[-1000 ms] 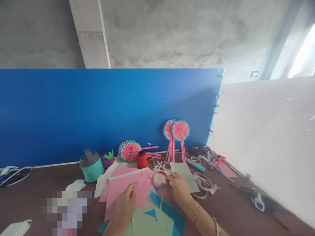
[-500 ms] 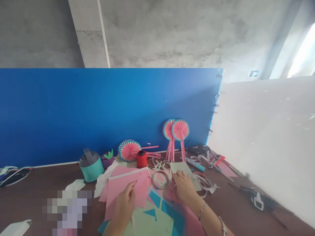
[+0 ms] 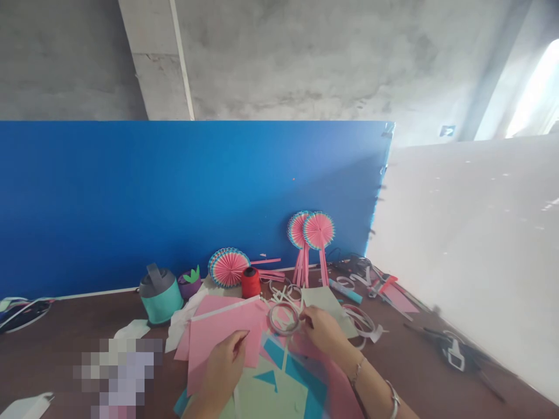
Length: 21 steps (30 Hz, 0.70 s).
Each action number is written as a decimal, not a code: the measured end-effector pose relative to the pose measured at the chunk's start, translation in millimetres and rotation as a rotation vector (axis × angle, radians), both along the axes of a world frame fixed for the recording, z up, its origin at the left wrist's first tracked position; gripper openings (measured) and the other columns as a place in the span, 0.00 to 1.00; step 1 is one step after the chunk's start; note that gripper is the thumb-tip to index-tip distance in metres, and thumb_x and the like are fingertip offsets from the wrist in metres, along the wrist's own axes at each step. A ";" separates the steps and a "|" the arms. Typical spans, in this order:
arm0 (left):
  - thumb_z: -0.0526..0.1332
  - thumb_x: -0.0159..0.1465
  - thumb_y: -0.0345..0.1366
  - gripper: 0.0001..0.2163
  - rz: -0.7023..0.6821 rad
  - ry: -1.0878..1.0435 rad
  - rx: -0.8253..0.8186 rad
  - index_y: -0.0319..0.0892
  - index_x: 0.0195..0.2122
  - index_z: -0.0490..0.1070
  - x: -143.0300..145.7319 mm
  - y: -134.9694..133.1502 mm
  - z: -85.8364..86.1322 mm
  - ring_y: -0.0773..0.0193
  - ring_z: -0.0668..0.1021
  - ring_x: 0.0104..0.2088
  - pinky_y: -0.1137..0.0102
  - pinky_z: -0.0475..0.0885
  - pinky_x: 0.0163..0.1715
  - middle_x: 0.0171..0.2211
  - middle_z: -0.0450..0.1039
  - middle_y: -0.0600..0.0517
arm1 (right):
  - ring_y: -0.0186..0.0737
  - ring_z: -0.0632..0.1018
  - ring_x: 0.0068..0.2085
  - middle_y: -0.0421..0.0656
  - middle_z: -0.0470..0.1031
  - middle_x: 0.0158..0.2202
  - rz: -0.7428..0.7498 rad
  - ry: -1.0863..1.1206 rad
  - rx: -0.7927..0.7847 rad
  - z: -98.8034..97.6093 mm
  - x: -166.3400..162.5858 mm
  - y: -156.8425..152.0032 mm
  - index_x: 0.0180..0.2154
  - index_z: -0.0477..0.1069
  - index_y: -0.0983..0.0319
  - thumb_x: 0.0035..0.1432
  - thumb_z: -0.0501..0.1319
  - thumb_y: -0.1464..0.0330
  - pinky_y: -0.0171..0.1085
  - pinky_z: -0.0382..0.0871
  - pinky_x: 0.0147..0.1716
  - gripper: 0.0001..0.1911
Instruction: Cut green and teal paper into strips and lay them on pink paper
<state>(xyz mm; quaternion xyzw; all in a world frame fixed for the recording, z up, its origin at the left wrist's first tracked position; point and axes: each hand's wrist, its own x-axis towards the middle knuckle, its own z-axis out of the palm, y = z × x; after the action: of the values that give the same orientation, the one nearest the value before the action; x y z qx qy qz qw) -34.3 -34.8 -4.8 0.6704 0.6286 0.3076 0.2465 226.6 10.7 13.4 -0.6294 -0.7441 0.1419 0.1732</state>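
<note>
My left hand (image 3: 223, 368) lies over a pink paper sheet (image 3: 212, 337), thumb and forefinger pressed together; anything between them is too small to make out. Along that sheet's upper edge runs a white strip (image 3: 222, 308). My right hand (image 3: 322, 330) has its fingers curled in a pinch just right of a tape roll (image 3: 283, 333), and what they hold, if anything, is hidden. Under and between the hands are a pale green sheet (image 3: 262, 398) and blue paper pieces (image 3: 308, 381). Another pale green sheet (image 3: 323, 298) sits behind my right hand.
Pink pleated paper rosettes (image 3: 319, 230) lean on the blue partition (image 3: 131, 198); another rosette (image 3: 229, 267) stands beside a red thread spool (image 3: 250, 283). Around are a teal cup (image 3: 161, 299), a purple pot (image 3: 190, 286), a glue stick (image 3: 346, 291), curled strips (image 3: 362, 320) and a dark cable (image 3: 480, 375).
My left hand has shifted slightly right over the pink sheet. My right hand has moved a little left and down, its fingers drawing closer to the tape roll.
</note>
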 end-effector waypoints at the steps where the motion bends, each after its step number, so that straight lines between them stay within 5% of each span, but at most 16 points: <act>1: 0.50 0.66 0.35 0.17 -0.002 0.002 -0.009 0.44 0.48 0.76 0.5 0.0 0.2 0.60 0.80 0.49 0.70 0.71 0.48 0.48 0.81 0.48 | 0.41 0.77 0.41 0.49 0.78 0.42 0.009 -0.017 0.022 -0.9 0.5 -0.3 0.38 0.76 0.64 0.55 0.53 0.80 0.35 0.61 0.38 0.16; 7: 0.55 0.61 0.32 0.13 -0.143 0.048 0.061 0.45 0.45 0.76 9.0 -8.0 6.5 0.57 0.77 0.49 0.66 0.71 0.49 0.48 0.77 0.46 | 0.43 0.76 0.41 0.51 0.77 0.39 -0.001 -0.128 0.001 -2.6 -0.7 -1.2 0.32 0.75 0.63 0.54 0.52 0.80 0.36 0.62 0.37 0.14; 11: 0.65 0.56 0.35 0.07 -0.463 0.112 0.069 0.47 0.37 0.77 15.9 -16.9 3.3 0.58 0.76 0.43 0.67 0.70 0.47 0.39 0.77 0.50 | 0.43 0.76 0.41 0.49 0.77 0.38 0.006 -0.086 0.037 -1.7 -6.4 -1.2 0.31 0.74 0.63 0.54 0.54 0.78 0.36 0.62 0.37 0.11; 14: 0.70 0.53 0.46 0.14 -0.663 0.191 0.069 0.47 0.39 0.78 18.1 -17.6 -6.7 0.58 0.75 0.40 0.65 0.69 0.46 0.39 0.76 0.50 | 0.42 0.76 0.41 0.48 0.77 0.37 0.014 -0.073 0.062 -1.5 -8.0 -1.4 0.30 0.73 0.63 0.54 0.54 0.78 0.36 0.61 0.37 0.10; 21: 0.71 0.47 0.53 0.25 -0.659 0.294 0.039 0.48 0.44 0.76 19.2 -4.0 -32.6 0.55 0.73 0.43 0.63 0.65 0.47 0.45 0.73 0.48 | 0.38 0.73 0.34 0.46 0.77 0.32 0.013 0.009 0.070 0.1 -9.4 -3.5 0.27 0.73 0.64 0.54 0.56 0.77 0.34 0.59 0.33 0.09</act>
<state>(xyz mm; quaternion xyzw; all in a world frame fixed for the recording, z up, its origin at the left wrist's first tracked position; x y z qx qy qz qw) -15.1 -38.8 -37.4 0.8787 0.4017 0.1238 0.2264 217.1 7.2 13.5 -0.6174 -0.7520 0.1199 0.1976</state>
